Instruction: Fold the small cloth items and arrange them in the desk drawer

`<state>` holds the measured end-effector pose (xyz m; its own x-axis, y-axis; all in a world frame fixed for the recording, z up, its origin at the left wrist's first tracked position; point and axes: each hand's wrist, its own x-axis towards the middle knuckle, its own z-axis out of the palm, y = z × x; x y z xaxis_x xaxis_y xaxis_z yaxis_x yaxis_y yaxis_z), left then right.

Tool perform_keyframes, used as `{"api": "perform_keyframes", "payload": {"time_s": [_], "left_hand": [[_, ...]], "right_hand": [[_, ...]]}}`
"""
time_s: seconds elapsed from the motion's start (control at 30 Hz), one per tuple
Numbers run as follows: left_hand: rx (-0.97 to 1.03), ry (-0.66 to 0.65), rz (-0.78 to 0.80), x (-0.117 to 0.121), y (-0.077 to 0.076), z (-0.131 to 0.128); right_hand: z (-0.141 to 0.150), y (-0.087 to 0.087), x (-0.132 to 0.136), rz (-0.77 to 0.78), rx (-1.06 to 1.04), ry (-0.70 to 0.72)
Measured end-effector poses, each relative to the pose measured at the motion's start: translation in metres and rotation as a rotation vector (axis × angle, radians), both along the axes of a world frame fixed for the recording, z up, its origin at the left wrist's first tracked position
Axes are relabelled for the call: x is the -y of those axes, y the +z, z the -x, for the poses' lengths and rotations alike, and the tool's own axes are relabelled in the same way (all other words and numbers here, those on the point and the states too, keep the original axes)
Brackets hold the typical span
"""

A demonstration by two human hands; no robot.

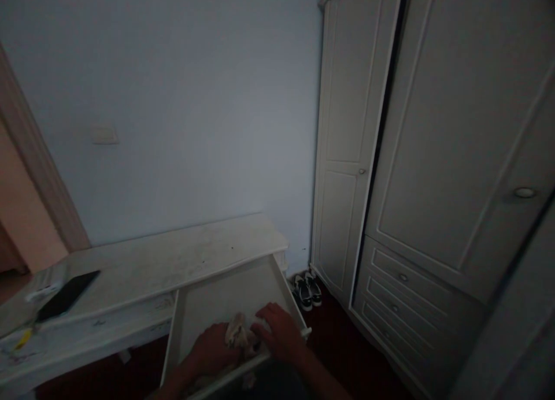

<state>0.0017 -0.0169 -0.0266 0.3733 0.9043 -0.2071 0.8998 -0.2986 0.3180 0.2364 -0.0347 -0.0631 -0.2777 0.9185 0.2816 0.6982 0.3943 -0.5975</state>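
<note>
A white drawer (225, 281) stands pulled out from a low white table. Inside its front end lies a crumpled, pale cloth item (236, 329); its exact kind is too dark and blurred to make out. My left hand (212, 348) is closed at the left side of this cloth, with its fingertips partly hidden. On the other side, my right hand (281, 330) reaches over the drawer with thumb and fingers apart, close to the cloth. Whether the right fingertips touch it, I cannot tell.
The white tabletop (173, 252) runs along the wall, with a dark flat object (69, 295) and a yellow tag (23, 338) at its left. A pair of black-and-white shoes (307, 290) stands on the floor by a tall wardrobe (347, 140).
</note>
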Motion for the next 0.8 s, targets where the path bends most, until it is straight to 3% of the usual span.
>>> {"api": "perform_keyframes", "payload": {"time_s": [0.17,0.3,0.47,0.6,0.7,0.8], "left_hand": [[-0.086,-0.105,-0.145,0.017,0.029,-0.042],[-0.132,-0.055,-0.17,0.034,0.025,-0.041],[-0.166,0.029,-0.148,0.06,0.015,0.011],[-0.119,0.128,-0.204,0.073,0.041,0.069],[-0.018,0.15,-0.247,0.079,0.062,0.096],[-0.061,0.188,-0.23,0.082,0.06,0.102]], "right_hand": [[-0.004,0.002,-0.002,0.026,-0.112,-0.067],[-0.005,0.004,-0.003,0.061,-0.109,-0.053],[-0.006,0.0,-0.005,0.058,-0.076,-0.032],[-0.006,0.002,-0.004,0.066,-0.067,-0.033],[-0.004,0.009,-0.001,0.083,-0.05,-0.055],[-0.001,0.013,0.001,0.101,-0.026,-0.078]]}}
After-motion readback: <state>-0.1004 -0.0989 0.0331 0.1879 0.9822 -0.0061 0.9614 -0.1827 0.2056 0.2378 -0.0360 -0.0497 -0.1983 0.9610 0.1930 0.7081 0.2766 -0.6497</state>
